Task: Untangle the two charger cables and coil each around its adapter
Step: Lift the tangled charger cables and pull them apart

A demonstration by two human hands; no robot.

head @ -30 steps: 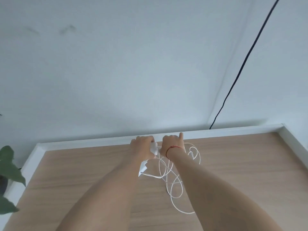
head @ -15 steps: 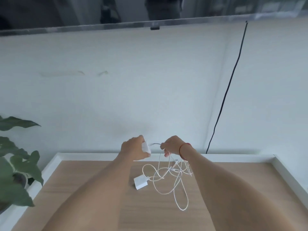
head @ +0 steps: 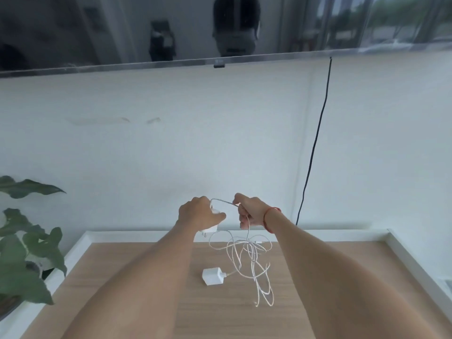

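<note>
**Hands raised over the table, cables hanging in a tangle**

Left hand (head: pixel 198 214) closed around a white adapter (head: pixel 210 231), prongs poking out below. Right hand (head: pixel 249 212) pinching the white cable (head: pixel 223 200) arching between the two hands. Below, knotted loops of cables (head: pixel 247 260) dangling to the wooden table (head: pixel 151 265). Second adapter (head: pixel 212 276) lying flat there. Leafy plant (head: pixel 27 243) at the left edge; black cord (head: pixel 315 140) down the wall.

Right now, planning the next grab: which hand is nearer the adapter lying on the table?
Left, narrowly. The left hand is raised above and left of the adapter; the right hand is raised above and right, gripping cable.
</note>
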